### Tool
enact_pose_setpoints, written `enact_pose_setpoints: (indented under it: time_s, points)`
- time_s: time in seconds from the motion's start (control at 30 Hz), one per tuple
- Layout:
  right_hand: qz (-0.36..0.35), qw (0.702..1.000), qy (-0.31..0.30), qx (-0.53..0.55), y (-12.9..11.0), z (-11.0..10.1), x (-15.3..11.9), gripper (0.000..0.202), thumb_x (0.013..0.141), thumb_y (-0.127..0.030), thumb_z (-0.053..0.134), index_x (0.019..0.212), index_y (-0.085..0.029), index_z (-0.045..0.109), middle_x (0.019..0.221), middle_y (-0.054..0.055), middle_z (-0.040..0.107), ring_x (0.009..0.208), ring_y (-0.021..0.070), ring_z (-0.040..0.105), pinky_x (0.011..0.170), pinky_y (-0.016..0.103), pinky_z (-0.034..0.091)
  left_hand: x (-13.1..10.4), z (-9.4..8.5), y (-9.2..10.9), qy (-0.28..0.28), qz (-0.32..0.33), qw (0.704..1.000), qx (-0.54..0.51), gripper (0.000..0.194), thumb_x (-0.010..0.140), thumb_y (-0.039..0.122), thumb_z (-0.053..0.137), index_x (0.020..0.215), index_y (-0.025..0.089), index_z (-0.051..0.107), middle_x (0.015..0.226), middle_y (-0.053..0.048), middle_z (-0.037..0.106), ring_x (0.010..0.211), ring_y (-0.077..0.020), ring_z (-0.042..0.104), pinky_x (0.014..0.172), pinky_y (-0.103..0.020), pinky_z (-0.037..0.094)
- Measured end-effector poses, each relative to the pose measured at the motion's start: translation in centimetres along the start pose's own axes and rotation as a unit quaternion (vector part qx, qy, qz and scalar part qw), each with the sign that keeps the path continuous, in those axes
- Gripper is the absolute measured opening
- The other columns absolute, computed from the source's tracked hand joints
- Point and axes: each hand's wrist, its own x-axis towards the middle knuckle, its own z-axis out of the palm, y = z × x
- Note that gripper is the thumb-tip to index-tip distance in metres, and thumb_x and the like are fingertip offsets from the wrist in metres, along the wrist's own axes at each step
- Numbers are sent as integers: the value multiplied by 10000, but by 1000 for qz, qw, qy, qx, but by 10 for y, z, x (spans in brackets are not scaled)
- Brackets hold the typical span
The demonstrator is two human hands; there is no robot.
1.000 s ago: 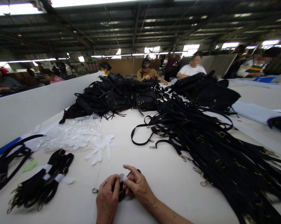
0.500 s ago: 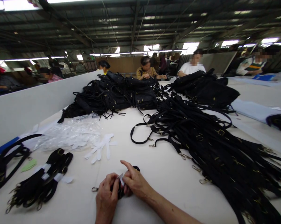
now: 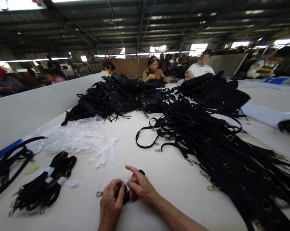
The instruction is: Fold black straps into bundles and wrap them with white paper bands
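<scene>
At the near middle of the table, my left hand (image 3: 112, 200) is closed around a folded black strap (image 3: 126, 198), mostly hidden by my fingers. A metal snap hook (image 3: 99, 193) sticks out on the left side of it. My right hand (image 3: 143, 189) pinches a white paper strip (image 3: 126, 183) against the strap between thumb and fingers, its index finger stretched out. To the left lie folded black straps (image 3: 36, 189) bound with white paper bands. Beyond my hands, several loose white paper strips (image 3: 112, 154) are spread out.
A large heap of black straps with metal hooks (image 3: 207, 138) covers the right side. Black bags (image 3: 116, 94) are piled at the back. Clear plastic bags (image 3: 75, 136) and a green paper piece (image 3: 31, 168) lie left. A low white partition (image 3: 39, 104) runs along the left edge. Co-workers sit beyond.
The white paper strip's end has shifted slightly under my right fingers and now lies lower across the strap. Both hands keep their hold. The view has moved a little.
</scene>
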Motion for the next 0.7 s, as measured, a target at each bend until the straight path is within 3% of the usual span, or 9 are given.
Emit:
enact_pose_setpoints:
  time_s: [0.27, 0.47, 0.6, 0.7]
  points:
    - [-4, 1000, 7, -14, 2, 4, 2, 578, 813, -194, 489, 1384, -269, 446, 635, -94, 564, 512, 106, 615, 505, 223, 500, -2, 0, -1, -2, 36, 999, 11, 169, 852, 403, 538, 905, 285, 647, 876, -28, 727, 900, -259, 646, 837, -419, 511]
    - [-18, 1000, 15, -18, 1, 3, 1, 576, 782, -143, 465, 1347, -255, 480, 629, -102, 532, 539, 102, 629, 557, 233, 533, 2, -5, 2, -36, 36, 999, 3, 270, 908, 479, 474, 880, 293, 668, 900, -15, 740, 937, -244, 654, 835, -388, 517]
    - [-9, 998, 9, -55, -10, 2, -1, 410, 877, -207, 440, 1265, -223, 571, 647, -60, 608, 571, 107, 638, 586, 238, 538, 7, -10, 1, -59, 52, 996, 47, 271, 908, 454, 464, 825, 287, 660, 832, 4, 743, 840, -220, 676, 770, -356, 521]
    - [11, 998, -2, -59, -12, 5, 1, 307, 888, -243, 488, 1153, -196, 638, 645, -36, 640, 605, 122, 653, 603, 246, 542, 7, -10, -2, -72, 52, 994, 63, 204, 888, 432, 510, 866, 283, 648, 864, 5, 742, 887, -222, 673, 846, -375, 512]
